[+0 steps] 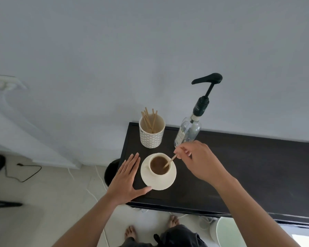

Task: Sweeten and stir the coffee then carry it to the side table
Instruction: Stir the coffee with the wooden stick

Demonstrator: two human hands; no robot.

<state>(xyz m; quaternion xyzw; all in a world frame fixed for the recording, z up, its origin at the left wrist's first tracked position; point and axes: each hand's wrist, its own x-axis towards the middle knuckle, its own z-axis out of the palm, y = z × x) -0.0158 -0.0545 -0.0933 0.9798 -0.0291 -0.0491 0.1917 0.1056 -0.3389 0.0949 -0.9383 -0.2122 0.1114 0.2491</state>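
Note:
A cream cup of brown coffee (159, 165) stands on a cream saucer (169, 182) near the left end of a dark table (248, 168). My right hand (198, 161) pinches a wooden stir stick (169, 162) whose lower end dips into the coffee. My left hand (127, 179) lies flat on the table with fingers spread, its thumb touching the saucer's front-left rim. Behind the cup stands a clear syrup bottle (187, 132) with a black pump head.
A patterned holder (151, 138) with several wooden sticks stands at the table's back left corner. A dark round bin (111, 172) sits on the floor left of the table, with cables nearby. A white round object (225, 232) sits under the front edge. My bare feet show below.

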